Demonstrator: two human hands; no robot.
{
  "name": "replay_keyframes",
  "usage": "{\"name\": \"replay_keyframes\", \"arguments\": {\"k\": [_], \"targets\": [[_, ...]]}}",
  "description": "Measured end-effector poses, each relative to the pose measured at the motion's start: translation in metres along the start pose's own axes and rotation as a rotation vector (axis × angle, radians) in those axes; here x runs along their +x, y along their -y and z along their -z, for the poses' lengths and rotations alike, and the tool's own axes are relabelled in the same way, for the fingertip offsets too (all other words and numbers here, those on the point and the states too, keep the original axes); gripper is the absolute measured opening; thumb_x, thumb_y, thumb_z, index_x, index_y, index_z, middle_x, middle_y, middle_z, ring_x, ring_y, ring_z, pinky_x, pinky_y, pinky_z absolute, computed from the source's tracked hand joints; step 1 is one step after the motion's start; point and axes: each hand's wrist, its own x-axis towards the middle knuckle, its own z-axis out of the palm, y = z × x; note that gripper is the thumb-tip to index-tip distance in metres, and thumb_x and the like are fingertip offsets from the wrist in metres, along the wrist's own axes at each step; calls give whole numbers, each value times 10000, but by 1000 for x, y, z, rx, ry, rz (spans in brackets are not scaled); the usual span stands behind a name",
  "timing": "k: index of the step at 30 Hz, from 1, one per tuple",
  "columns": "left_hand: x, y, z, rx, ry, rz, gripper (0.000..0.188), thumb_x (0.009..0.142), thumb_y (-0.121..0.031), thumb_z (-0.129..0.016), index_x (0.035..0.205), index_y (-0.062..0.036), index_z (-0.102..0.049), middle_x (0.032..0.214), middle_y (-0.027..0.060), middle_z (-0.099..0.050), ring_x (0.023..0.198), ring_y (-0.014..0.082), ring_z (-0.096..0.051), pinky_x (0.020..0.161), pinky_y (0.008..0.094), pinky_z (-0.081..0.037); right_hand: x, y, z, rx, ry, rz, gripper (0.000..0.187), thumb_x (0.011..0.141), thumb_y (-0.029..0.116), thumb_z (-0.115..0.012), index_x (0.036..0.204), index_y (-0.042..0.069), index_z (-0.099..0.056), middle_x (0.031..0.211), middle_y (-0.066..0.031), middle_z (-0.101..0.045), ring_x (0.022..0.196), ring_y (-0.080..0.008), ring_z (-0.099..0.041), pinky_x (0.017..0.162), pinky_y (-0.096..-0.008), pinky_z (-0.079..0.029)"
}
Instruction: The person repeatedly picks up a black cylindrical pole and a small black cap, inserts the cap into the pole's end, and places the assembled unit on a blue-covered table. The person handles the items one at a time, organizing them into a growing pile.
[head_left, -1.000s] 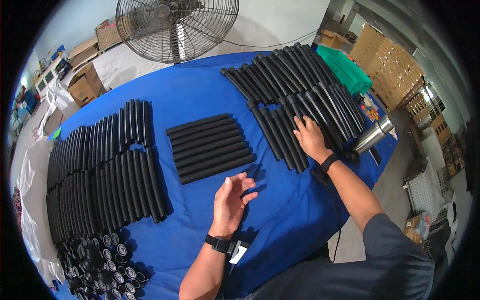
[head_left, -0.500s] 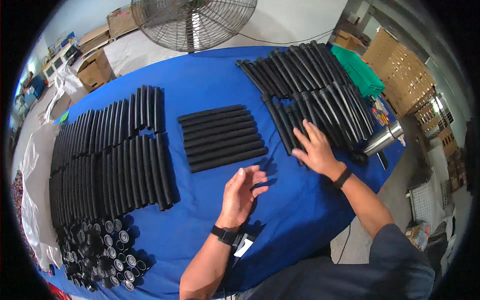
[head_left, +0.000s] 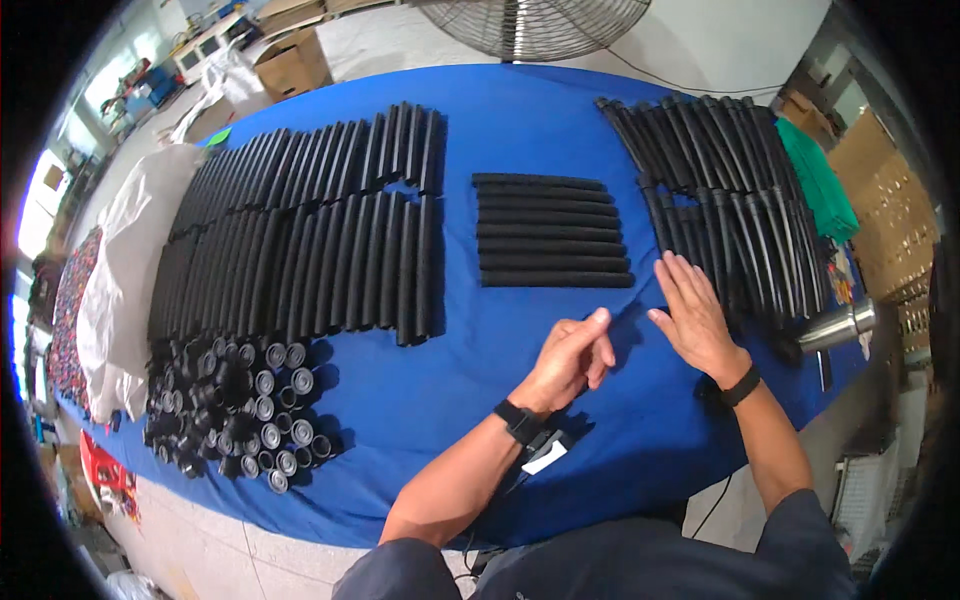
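A workshop with a pale floor point(head_left: 195, 520) surrounded a long table covered in blue cloth point(head_left: 500, 120), and a caged fan point(head_left: 530, 28) stood beyond its far edge. Across the left half of the surface lay a two-rank block of plain black tubes point(head_left: 320, 265); toward the far right corner lay a two-rank block of collared black tubes point(head_left: 735, 225), with a green crate point(head_left: 818, 180) beside it at the right edge. Between the blocks was a smaller row of black tubes point(head_left: 553, 246), lying side to side. The right hand point(head_left: 697, 315) was the nearer to the collared tubes: the close ends of their nearer rank lay just at its fingertips, their long axes running from the far edge toward the near one. Its fingers were straight and together, thumb apart, pinching nothing visible; contact could not be told. The left hand point(head_left: 572, 362), loosely curled and apparently empty, hung nearer the near edge. A metal cylinder point(head_left: 838, 327) lay by the right edge, and small round black caps point(head_left: 265, 408) crowded the near left corner.
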Motion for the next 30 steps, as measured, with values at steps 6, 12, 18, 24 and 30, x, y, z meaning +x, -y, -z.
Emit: {"name": "replay_keyframes", "arguments": {"k": [6,12,18,24,30], "targets": [[-5,1,0,23,319,101,587,1063,-425,-553,751,47,-707,492,70,-529,403,134,-473,415,271,-391,36,48,-25,130,0,233,593,978,210,-614,1496,-27,-451,1551,-227,-451,1455,-399,-404,1214,-522,-295],[-3,0,-6,20,436,43,546,1047,-409,-583,789,49,-730,508,70,-552,418,135,-502,430,267,-398,23,53,-8,280,-71,196,530,917,162,-663,1403,-16,-549,1295,-202,-605,1226,-381,-563,1090,-487,-419],[-7,-16,-12,60,432,70,459,1006,-388,-654,839,31,-737,587,63,-614,504,122,-556,508,260,-428,21,56,-15,442,-135,287,480,775,134,-743,1219,-3,-625,1077,-145,-614,1037,-344,-590,909,-463,-474],[-41,-56,-36,278,203,-40,305,995,-290,-694,932,7,-722,773,56,-691,619,105,-607,555,249,-472,-24,65,-14,586,103,203,325,766,237,-795,934,53,-586,898,-126,-548,918,-326,-555,806,-461,-443],[-125,-101,-26,972,-580,-124,188,965,-218,-736,948,-31,-728,810,14,-687,719,92,-623,642,264,-507,-43,70,-5,580,129,136,417,715,304,-853,905,56,-577,899,-119,-544,866,-314,-526,788,-430,-409]]}}
